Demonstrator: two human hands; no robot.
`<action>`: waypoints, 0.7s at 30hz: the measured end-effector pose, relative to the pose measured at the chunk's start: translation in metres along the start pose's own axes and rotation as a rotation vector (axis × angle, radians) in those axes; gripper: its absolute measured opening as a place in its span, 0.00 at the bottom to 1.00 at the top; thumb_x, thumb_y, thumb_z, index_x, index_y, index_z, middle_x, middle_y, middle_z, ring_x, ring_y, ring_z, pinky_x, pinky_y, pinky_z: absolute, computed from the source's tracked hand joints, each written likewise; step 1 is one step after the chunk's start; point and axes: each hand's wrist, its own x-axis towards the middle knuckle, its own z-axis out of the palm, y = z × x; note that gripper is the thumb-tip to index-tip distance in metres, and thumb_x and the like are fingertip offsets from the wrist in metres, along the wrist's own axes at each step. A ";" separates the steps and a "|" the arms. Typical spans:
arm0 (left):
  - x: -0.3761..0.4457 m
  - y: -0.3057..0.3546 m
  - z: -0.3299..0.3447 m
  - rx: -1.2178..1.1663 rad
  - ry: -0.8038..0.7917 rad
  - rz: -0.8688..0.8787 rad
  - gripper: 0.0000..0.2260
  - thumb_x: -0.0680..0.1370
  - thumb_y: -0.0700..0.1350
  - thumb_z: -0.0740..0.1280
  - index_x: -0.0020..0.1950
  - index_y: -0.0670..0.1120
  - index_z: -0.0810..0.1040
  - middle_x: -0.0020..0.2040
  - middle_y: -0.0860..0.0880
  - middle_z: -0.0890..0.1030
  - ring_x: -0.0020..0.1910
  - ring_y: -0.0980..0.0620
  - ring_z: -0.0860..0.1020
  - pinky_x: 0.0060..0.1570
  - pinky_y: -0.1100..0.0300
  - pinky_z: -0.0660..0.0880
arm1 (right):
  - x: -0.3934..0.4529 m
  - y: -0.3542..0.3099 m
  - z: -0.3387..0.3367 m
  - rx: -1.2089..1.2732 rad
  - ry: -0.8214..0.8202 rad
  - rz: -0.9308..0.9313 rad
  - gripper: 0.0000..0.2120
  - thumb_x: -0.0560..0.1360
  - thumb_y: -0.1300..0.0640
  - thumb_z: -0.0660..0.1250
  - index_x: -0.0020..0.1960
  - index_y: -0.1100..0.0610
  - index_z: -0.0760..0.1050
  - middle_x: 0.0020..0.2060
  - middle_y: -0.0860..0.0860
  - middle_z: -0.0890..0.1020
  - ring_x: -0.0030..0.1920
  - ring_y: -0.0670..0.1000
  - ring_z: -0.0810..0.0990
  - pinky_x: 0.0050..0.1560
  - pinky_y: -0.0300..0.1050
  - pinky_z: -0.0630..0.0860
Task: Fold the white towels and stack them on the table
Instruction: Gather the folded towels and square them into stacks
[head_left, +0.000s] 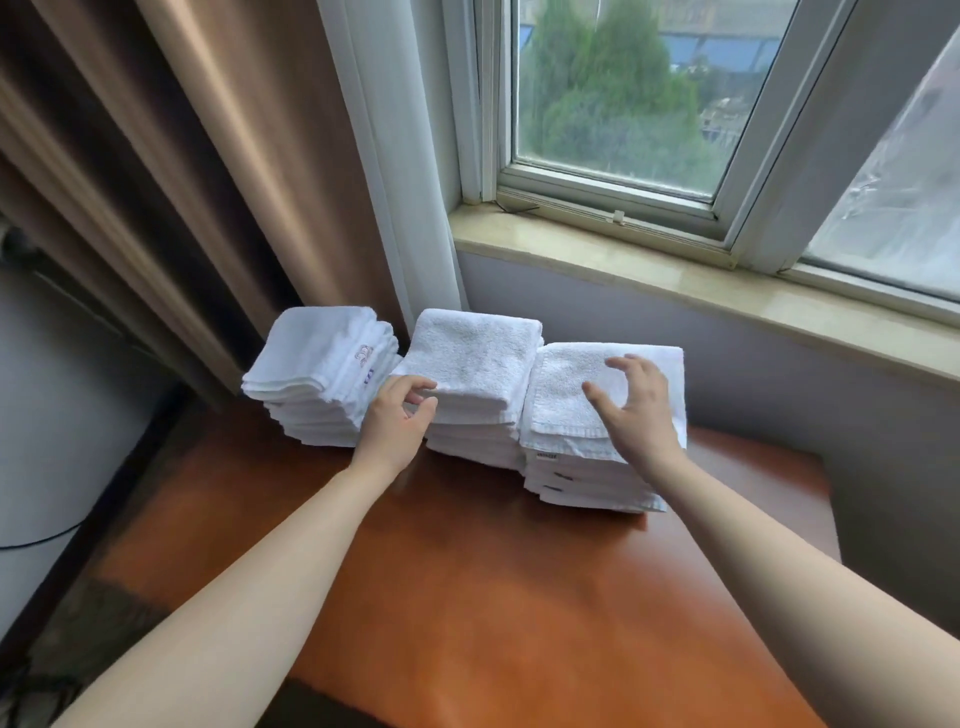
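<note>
Brown curtain (156, 171) at far left, hanging in folds down to the table's far left corner, with a white sheer curtain (395, 156) just right of it. Reddish-brown wooden table (467, 597) below, bearing three stacks of folded white towels in a row along its far edge. Left stack (317, 374) hard against the brown curtain, embroidered marks showing on its right side. Middle stack (470, 364) just beside it, touching or nearly so, backed against the sheer curtain. Left hand (397, 415) at the middle stack's near left corner, fingers curled over the top towel's edge with the thumb under it, pinching that layer; forearm crossing the table and hiding part of the gap between left and middle stacks. Right stack (587, 441) standing nearer than the others, pressed against the middle one, small dark labels showing on its front edges. Right hand (636, 402) over the right stack's top, fingers spread and gently bent, holding nothing; cannot tell whether the palm touches the towel. Beige sill (675, 275) behind and above the stacks, pale wall under it. White-framed window (623, 182) at upper right, green tree beyond the glass.
</note>
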 end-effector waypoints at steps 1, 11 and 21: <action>0.008 -0.006 -0.006 -0.017 0.015 -0.027 0.07 0.79 0.42 0.68 0.54 0.53 0.80 0.53 0.58 0.78 0.50 0.63 0.76 0.51 0.62 0.75 | 0.000 -0.006 0.010 0.005 -0.021 -0.001 0.21 0.78 0.49 0.71 0.67 0.57 0.75 0.69 0.56 0.71 0.73 0.54 0.64 0.72 0.46 0.60; 0.114 -0.059 -0.008 -0.052 -0.097 -0.176 0.08 0.79 0.47 0.69 0.56 0.47 0.80 0.59 0.48 0.79 0.61 0.49 0.77 0.57 0.57 0.72 | 0.035 -0.076 0.131 -0.090 -0.009 0.113 0.12 0.82 0.51 0.65 0.62 0.55 0.79 0.70 0.53 0.72 0.72 0.55 0.63 0.70 0.48 0.65; 0.158 -0.094 0.009 -0.081 -0.256 -0.363 0.09 0.77 0.51 0.69 0.44 0.45 0.79 0.39 0.53 0.79 0.42 0.50 0.77 0.38 0.58 0.68 | 0.050 -0.085 0.149 0.054 0.183 0.601 0.17 0.74 0.51 0.68 0.62 0.54 0.73 0.45 0.50 0.80 0.48 0.55 0.81 0.46 0.49 0.77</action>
